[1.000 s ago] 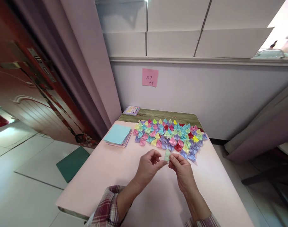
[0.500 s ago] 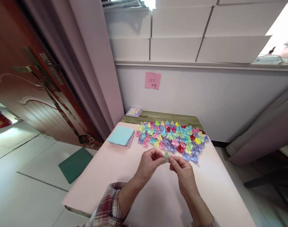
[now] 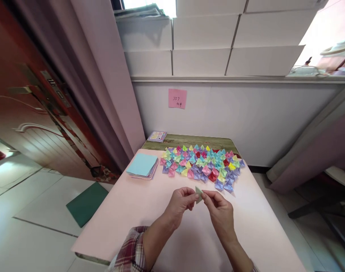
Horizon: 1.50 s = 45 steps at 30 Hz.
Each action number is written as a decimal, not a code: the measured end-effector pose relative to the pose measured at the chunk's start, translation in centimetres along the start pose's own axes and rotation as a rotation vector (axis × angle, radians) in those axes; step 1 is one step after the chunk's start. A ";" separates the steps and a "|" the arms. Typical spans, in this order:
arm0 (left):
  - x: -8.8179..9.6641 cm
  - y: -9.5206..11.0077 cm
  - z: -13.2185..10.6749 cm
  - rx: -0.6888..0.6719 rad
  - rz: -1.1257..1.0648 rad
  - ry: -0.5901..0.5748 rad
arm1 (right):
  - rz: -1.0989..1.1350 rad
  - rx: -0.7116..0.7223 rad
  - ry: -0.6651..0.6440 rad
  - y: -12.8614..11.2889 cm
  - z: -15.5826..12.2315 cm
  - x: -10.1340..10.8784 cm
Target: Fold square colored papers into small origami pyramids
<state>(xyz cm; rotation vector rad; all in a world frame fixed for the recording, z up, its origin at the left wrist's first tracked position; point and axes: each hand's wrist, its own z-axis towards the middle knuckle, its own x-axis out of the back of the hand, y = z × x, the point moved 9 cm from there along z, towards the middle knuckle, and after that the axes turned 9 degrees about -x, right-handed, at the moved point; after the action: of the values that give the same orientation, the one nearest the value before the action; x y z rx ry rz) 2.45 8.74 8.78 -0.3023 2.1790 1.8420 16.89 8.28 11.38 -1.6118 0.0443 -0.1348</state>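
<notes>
Between both hands is a small piece of pale green folded paper (image 3: 198, 193), held above the pink-covered table (image 3: 149, 200). My left hand (image 3: 179, 204) pinches its left side between thumb and fingers. From the other side, my right hand (image 3: 219, 209) grips it with thumb and forefinger. Beyond the hands lies a wide cluster of small folded paper pieces (image 3: 202, 162) in purple, pink, teal, yellow, green and red, standing close together in rows. To the left sits a stack of square paper sheets (image 3: 142, 165), light blue on top.
A small printed packet (image 3: 157, 136) lies at the table's back left corner. On the wall hangs a pink note (image 3: 177, 98) with handwriting. A green board (image 3: 87, 203) is on the floor at left, near a wooden door (image 3: 27, 124) and a purple curtain (image 3: 112, 75).
The folded green paper has been turned and now looks narrower, with its point leaning left. Both hands still grip it. The camera view has shifted slightly.
</notes>
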 end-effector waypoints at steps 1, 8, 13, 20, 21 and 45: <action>0.1 0.3 0.1 -0.029 0.035 0.007 | -0.039 0.045 0.007 -0.4 -0.2 0.0; 0.3 2.5 -0.7 -0.237 0.183 0.062 | -0.144 0.167 0.060 -1.5 -1.4 -0.1; 0.4 3.4 -1.2 -0.333 0.255 0.069 | -0.174 0.105 0.129 -0.7 -1.5 0.1; 0.2 2.1 -0.5 -0.175 0.055 0.022 | -0.165 0.148 0.167 -1.5 -1.1 0.1; 0.3 2.2 -0.5 -0.176 0.060 0.038 | -0.120 0.104 0.142 -1.2 -0.8 -0.1; -0.9 3.3 -1.4 0.007 0.022 -0.257 | 0.165 -0.075 -0.215 -0.9 -0.2 -2.1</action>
<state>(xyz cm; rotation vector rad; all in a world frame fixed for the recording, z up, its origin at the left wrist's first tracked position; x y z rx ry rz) 2.11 7.95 12.30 -0.0364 2.0201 1.7741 14.70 8.41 12.17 -1.6821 0.0165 0.1696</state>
